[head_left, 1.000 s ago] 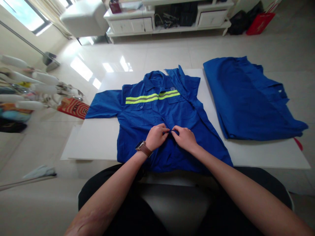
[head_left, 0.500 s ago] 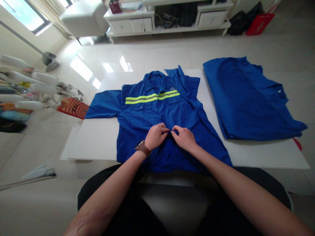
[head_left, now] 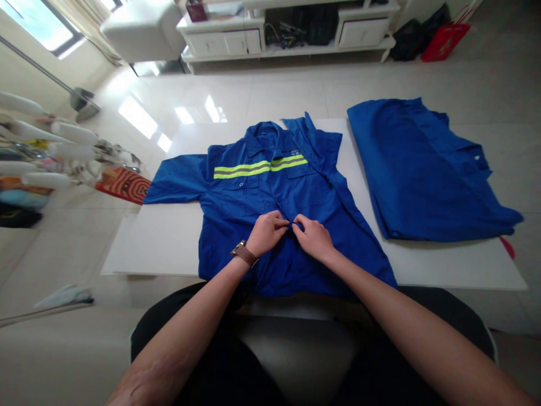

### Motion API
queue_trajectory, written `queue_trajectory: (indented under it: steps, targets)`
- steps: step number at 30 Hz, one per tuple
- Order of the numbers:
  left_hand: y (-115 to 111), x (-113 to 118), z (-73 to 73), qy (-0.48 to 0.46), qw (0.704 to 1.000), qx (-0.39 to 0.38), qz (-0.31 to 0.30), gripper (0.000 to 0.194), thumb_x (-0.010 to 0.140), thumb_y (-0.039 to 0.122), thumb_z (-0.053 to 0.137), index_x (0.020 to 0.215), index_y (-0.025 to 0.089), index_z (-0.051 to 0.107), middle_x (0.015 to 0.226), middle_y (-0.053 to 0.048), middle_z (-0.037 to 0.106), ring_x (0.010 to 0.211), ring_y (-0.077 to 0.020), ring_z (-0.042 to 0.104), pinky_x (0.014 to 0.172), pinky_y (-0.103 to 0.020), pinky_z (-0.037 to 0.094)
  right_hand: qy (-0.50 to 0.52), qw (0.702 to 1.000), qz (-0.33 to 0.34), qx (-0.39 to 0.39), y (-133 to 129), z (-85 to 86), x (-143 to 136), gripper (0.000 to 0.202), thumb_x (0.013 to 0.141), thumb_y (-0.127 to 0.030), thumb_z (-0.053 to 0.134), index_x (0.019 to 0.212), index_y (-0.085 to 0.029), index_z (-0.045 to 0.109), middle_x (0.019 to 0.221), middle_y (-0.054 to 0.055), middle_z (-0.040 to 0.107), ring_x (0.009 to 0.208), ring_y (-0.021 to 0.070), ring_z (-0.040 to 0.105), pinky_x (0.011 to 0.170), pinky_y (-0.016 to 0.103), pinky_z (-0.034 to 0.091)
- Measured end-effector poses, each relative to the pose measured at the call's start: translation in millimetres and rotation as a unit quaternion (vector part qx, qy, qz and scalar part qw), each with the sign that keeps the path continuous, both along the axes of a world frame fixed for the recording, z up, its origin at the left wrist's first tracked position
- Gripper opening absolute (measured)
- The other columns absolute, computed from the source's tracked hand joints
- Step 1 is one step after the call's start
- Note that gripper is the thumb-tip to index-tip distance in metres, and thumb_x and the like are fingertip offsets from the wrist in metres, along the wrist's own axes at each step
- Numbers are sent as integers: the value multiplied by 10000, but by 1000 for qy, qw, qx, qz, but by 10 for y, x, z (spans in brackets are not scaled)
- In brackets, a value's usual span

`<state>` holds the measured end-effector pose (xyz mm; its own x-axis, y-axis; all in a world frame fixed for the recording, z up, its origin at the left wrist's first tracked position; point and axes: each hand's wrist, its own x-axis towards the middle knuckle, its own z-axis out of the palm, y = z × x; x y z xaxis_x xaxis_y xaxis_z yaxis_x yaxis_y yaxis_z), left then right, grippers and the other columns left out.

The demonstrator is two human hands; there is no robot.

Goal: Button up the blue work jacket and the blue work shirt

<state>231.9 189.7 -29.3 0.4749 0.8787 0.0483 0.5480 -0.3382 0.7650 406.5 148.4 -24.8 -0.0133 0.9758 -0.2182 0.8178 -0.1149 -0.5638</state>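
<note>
A blue work jacket (head_left: 236, 197) with a yellow-and-grey reflective stripe lies front up across the white table (head_left: 169, 242), its collar pointing away from me. My left hand (head_left: 267, 232), with a brown-strapped watch at the wrist, pinches the jacket's front edge at the middle. Close against it, my right hand (head_left: 313, 237) pinches the same front placket from the other side. The fingertips almost meet, and a small fold of cloth stands up between them. Whether a button is in the fingers is hidden. One sleeve stretches out left; the other is folded over near the collar.
More folded blue clothing (head_left: 426, 175) lies on the table's right side. Beyond the table stand a white TV cabinet (head_left: 228, 42) and a pale stool (head_left: 143, 31). A red bag (head_left: 446, 42) is on the floor at back right. White bottle-like objects (head_left: 71, 152) crowd the left.
Both hands keep their pinch on the jacket front at nearly the same spot. The whole view has shifted very slightly; the jacket lies as before.
</note>
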Motion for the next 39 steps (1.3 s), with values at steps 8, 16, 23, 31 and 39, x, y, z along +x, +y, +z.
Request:
queue_trajectory:
  steps: [8, 16, 23, 31, 39]
  targets:
    - [64, -23, -45, -19, 998, -63, 19, 208, 780, 65, 688, 889, 182, 820, 758, 10, 658, 648, -100, 560, 654, -242, 444, 103, 994, 8, 26, 53, -91, 27, 189, 946, -339, 505, 957, -272, 681, 978, 33, 769, 915, 215, 683, 755, 292, 431]
    - [39, -14, -93, -75, 989, -123, 40, 193, 757, 226, 752, 934, 150, 769, 785, 5, 677, 563, -73, 501, 541, -213, 409, 167, 985, 4, 49, 99, -183, 54, 174, 910, -289, 545, 943, -216, 699, 956, 57, 764, 905, 206, 678, 803, 304, 453]
    - [34, -14, -58, -85, 989, -112, 48, 152, 766, 194, 725, 909, 152, 755, 801, -5, 684, 586, -75, 514, 560, -209, 426, 186, 982, 5, 35, 94, -119, 43, 209, 893, -338, 574, 949, -189, 711, 890, 43, 743, 809, 176, 639, 724, 280, 406]
    - [10, -6, 3, -56, 992, -101, 55, 136, 767, 184, 738, 895, 156, 772, 748, -2, 716, 594, -92, 551, 596, -226, 443, 190, 980, 6, 53, 90, -114, 51, 175, 868, -303, 547, 908, -206, 687, 758, -2, 681, 749, 161, 591, 711, 263, 401]
    - [11, 8, -31, -123, 980, -149, 57, 317, 747, 170, 707, 1063, 145, 731, 794, -10, 738, 563, -72, 515, 562, -198, 423, 184, 981, 12, 53, 82, -122, 44, 150, 874, -267, 524, 871, -216, 665, 859, 17, 729, 823, 171, 634, 782, 268, 434]
